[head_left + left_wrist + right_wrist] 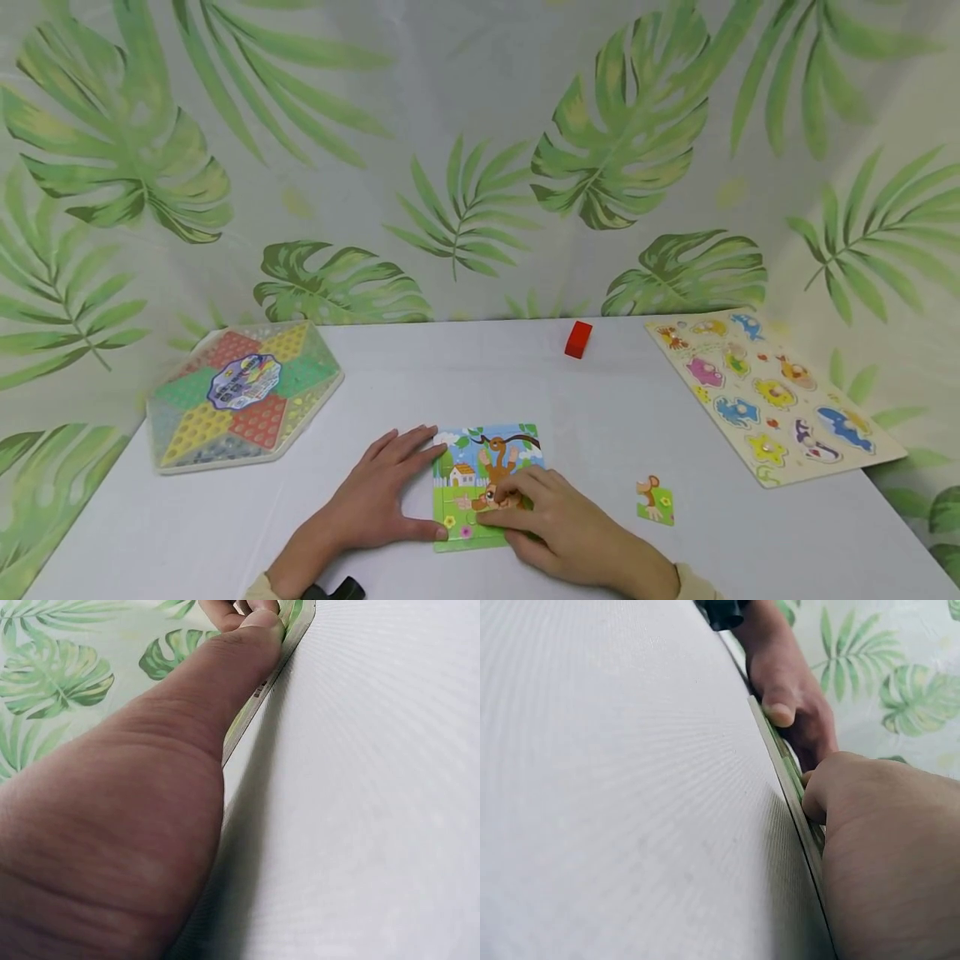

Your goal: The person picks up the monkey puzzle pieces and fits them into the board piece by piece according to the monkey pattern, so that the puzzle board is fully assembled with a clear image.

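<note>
A square jigsaw puzzle (465, 458) with a cartoon animal, a small house and flowers lies flat on the white table. My left hand (390, 492) rests along its left side, fingers stretched toward the upper left corner and thumb on the lower left corner. Bent over the lower right part, my right hand (562, 525) touches the picture with its fingertips and covers some of it. In the right wrist view, the puzzle's edge (791, 787) runs beneath both hands. A loose puzzle piece (656, 502) lies right of the right hand.
A hexagonal Chinese checkers set (247, 396) lies at the left. A red block (578, 340) stands near the back edge. At the right is a peg puzzle board (772, 392) with sea animals. Leaf-patterned cloth (465, 167) hangs behind the table.
</note>
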The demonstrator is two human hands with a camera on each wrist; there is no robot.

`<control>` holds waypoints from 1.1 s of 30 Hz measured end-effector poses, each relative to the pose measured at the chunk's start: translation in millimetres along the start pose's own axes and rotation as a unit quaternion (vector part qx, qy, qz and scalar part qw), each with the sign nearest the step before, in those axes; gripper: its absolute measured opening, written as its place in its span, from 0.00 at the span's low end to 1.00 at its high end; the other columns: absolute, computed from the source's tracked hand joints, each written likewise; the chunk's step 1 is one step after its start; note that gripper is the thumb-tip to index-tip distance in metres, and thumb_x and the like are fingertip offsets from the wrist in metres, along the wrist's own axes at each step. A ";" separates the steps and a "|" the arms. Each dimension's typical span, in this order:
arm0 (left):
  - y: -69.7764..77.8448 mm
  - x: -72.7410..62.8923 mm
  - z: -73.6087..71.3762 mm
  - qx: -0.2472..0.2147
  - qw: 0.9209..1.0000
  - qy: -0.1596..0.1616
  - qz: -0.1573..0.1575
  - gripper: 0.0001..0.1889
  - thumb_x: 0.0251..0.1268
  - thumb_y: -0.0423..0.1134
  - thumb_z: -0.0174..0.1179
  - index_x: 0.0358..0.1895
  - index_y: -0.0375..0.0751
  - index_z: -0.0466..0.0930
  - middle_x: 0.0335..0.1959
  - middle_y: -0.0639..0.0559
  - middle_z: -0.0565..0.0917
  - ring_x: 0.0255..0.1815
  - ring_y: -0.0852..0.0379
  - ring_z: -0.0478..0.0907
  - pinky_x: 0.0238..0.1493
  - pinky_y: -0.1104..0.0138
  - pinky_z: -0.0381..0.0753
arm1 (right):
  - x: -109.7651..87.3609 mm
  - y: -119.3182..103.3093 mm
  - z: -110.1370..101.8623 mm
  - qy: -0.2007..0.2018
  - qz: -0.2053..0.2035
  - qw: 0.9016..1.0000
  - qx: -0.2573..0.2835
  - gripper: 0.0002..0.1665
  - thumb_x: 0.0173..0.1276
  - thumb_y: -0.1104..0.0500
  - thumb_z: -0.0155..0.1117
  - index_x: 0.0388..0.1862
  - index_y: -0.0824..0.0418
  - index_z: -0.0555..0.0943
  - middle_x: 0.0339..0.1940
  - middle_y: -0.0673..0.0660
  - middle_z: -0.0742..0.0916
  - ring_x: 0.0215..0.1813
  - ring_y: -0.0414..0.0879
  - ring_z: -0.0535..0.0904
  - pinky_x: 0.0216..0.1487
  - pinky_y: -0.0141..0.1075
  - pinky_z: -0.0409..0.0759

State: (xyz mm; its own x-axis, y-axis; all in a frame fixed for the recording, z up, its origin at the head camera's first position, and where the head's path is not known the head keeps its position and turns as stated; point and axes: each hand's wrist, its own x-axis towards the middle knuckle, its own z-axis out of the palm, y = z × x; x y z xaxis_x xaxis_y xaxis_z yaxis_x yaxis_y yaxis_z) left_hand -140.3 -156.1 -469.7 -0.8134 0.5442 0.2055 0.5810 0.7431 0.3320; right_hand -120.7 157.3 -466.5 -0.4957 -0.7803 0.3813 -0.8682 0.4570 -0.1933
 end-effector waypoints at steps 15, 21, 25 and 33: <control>2.1 -0.3 -4.2 -0.001 1.000 -0.004 0.000 0.53 0.48 0.82 0.62 0.74 0.51 0.73 0.79 0.50 0.68 0.80 0.50 0.63 0.80 0.44 0.57 | -1.5 0.2 3.7 -0.006 0.003 1.000 -0.008 0.22 0.80 0.51 0.57 0.68 0.32 0.79 0.64 0.43 0.79 0.62 0.39 0.74 0.61 0.42 0.78; 1.4 -2.5 -1.7 -0.005 1.000 0.003 0.001 0.53 0.49 0.82 0.62 0.74 0.51 0.73 0.78 0.50 0.68 0.79 0.50 0.64 0.80 0.44 0.58 | -1.4 0.9 -0.1 -0.027 0.014 0.999 0.021 0.21 0.81 0.49 0.57 0.69 0.32 0.78 0.65 0.41 0.79 0.63 0.38 0.73 0.62 0.42 0.79; 0.4 -3.2 0.1 -0.007 1.000 0.009 0.002 0.52 0.49 0.82 0.62 0.74 0.51 0.73 0.79 0.50 0.68 0.79 0.50 0.64 0.79 0.44 0.58 | -1.5 0.7 -5.8 -0.050 0.031 0.998 0.037 0.22 0.81 0.48 0.56 0.71 0.33 0.76 0.66 0.39 0.79 0.64 0.37 0.73 0.63 0.42 0.79; 1.2 -1.4 -3.9 -0.009 1.000 -0.007 -0.002 0.53 0.49 0.82 0.61 0.75 0.53 0.72 0.79 0.51 0.67 0.80 0.50 0.62 0.80 0.44 0.57 | -9.5 -1.4 -17.6 -0.029 0.047 0.996 0.070 0.25 0.78 0.54 0.62 0.71 0.37 0.76 0.65 0.38 0.79 0.64 0.37 0.72 0.61 0.37 0.82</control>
State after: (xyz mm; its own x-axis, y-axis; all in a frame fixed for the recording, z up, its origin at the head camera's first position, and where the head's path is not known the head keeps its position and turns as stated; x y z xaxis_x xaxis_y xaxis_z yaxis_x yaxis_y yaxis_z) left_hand -138.6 -157.5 -466.1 -0.8157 0.5459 0.1915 0.5764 0.7390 0.3488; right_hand -114.4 171.6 -454.0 -0.5719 -0.7620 0.3038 -0.8106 0.4679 -0.3523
